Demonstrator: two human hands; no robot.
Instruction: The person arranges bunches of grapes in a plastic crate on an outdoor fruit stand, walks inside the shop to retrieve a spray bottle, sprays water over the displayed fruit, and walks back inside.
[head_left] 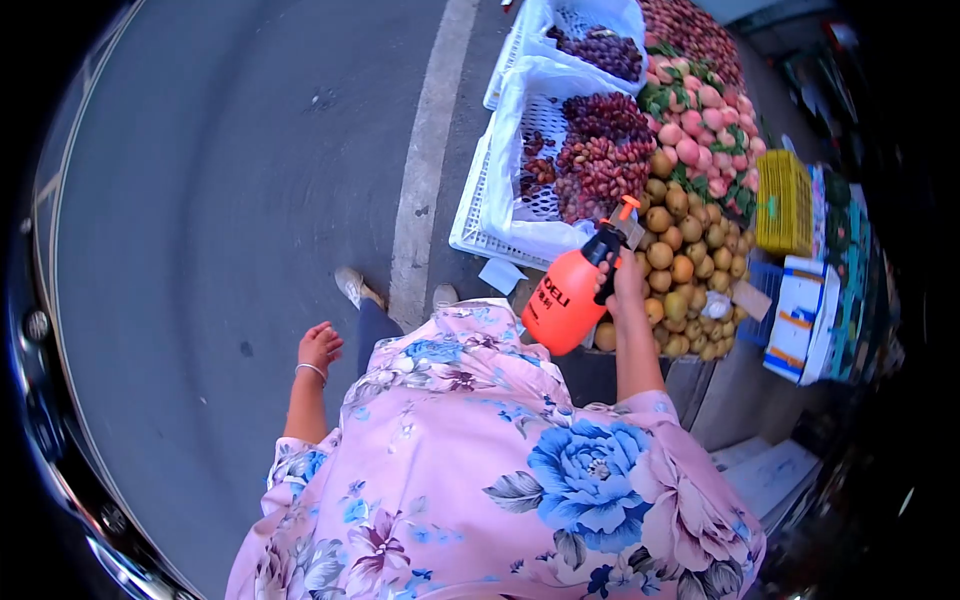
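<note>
An orange spray bottle (560, 302) with a black and orange pump head is in my right hand (622, 280), fingers wrapped round its black handle. It is tilted, close to the brown pears (690, 250) and the lined crate of red grapes (603, 150). My left hand (320, 346), with a bracelet at the wrist, hangs over the grey road at my left side. Its fingers are loosely apart and nothing shows in them.
Pink peaches (705, 125) with leaves lie behind the pears. Another lined crate (600, 45) of dark grapes is at the top. A yellow crate (783, 203) and a white carton (802, 320) stand at the right. A white line (425, 170) crosses the road.
</note>
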